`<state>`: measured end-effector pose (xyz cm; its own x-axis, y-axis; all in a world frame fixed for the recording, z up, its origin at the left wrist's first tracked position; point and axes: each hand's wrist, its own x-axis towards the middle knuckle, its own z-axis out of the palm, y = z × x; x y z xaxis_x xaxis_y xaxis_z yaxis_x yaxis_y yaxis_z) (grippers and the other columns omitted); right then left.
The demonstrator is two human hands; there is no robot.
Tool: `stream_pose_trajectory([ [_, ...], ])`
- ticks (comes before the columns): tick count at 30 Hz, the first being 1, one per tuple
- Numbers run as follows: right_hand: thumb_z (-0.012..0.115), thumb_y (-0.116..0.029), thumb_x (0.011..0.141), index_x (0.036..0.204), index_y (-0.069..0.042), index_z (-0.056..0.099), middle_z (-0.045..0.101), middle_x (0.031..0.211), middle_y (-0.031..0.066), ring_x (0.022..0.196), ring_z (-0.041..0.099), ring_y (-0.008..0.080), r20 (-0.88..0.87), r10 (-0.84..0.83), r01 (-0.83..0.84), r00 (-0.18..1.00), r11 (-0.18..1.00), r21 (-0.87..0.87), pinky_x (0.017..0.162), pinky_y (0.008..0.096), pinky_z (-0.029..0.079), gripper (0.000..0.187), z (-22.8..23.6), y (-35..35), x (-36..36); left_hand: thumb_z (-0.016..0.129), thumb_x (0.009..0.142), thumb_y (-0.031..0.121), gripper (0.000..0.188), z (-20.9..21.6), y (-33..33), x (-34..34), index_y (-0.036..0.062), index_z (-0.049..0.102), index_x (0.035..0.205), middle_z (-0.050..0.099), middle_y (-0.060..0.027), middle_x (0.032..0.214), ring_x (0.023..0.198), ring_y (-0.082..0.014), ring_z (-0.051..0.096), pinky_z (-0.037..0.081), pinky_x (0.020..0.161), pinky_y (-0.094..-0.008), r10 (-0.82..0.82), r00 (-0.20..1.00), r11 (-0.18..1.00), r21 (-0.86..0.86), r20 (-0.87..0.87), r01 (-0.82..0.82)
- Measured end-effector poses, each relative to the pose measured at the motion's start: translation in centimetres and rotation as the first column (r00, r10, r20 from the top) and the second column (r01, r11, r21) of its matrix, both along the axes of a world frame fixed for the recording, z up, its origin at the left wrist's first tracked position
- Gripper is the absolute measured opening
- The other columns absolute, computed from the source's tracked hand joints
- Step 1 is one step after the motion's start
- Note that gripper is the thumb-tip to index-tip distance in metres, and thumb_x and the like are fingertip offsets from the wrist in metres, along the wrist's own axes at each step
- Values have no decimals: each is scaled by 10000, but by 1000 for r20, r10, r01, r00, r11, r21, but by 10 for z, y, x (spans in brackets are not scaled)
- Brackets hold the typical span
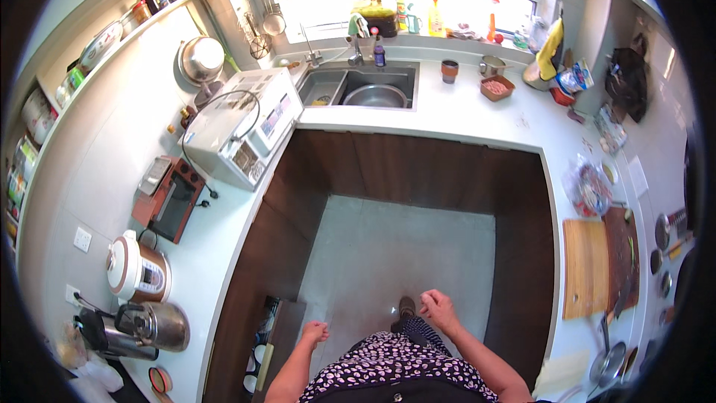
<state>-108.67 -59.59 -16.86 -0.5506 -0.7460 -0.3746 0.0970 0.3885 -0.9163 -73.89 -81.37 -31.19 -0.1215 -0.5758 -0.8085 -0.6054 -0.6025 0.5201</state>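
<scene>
My left hand (315, 332) hangs in front of my patterned clothing, its fingers curled into a loose fist with nothing showing in it. Over the grey floor, my right hand (440, 310) is also loosely closed, and I see no object in its fingers. Neither hand touches a counter. Nearest to my left arm is a pulled-out drawer (282, 343) in the dark left cabinets, with white dishes (259, 353) inside. To the right of my right arm, a light wooden cutting board (585, 269) lies on the counter beside a dark board (621, 254) with a knife on it.
On the left counter stand a kettle (165, 326), a rice cooker (138, 270), a red toaster oven (170, 198) and a white microwave (242, 123). The far counter holds a sink (412, 78), a cup (449, 71) and a brown bowl of meat (497, 88). Pans (610, 362) sit near right.
</scene>
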Motion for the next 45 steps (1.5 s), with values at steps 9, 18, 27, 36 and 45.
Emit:
stream_pose_trajectory([
  [9, 535, -254, 973, 947, -27, 625, 628, 814, 25, 699, 602, 100, 45, 143, -134, 989, 977, -163, 616, 255, 484, 246, 67, -269, -170, 675, 886, 173, 172, -5, -81, -85, 13, 618, 914, 661, -108, 776, 631, -202, 677, 565, 525, -319, 178, 984, 979, 108, -29, -173],
  [18, 510, -280, 970, 949, 1, 663, 653, 825, 59, 758, 619, 129, -88, 100, -121, 991, 950, -287, 673, 272, 472, 320, 108, -521, -273, 682, 879, 171, 173, -38, -220, -135, 1, 660, 853, 655, -95, 718, 607, -211, 666, 560, 519, -333, 69, 996, 995, 74, 62, -74],
  [27, 441, -409, 997, 975, 3, 654, 664, 857, 78, 801, 620, 149, -228, -70, -65, 971, 843, -535, 705, 299, 464, 464, 154, -781, -378, 634, 890, 151, 158, 15, -391, -248, 10, 660, 956, 674, -86, 779, 622, -165, 656, 550, 562, -295, 298, 953, 951, -76, -53, -301],
  [36, 311, -536, 1003, 1123, 10, 640, 665, 1099, 205, 1077, 597, 362, -490, -19, -198, 871, 901, -387, 924, 404, 438, 649, 125, -1059, -482, 662, 867, 169, 188, 44, -430, -288, -19, 658, 856, 667, -108, 735, 592, -188, 652, 535, 547, -303, 112, 985, 994, -20, 129, -110],
  [45, 240, -656, 955, 1151, -10, 655, 629, 1203, 216, 1206, 526, 380, -510, 349, -429, 786, 902, -45, 1022, 423, 389, 792, 70, -1230, -528, 637, 883, 144, 193, 20, -441, -310, -32, 637, 961, 680, -135, 815, 675, -225, 691, 565, 577, -330, 594, 799, 788, 128, 95, -601],
])
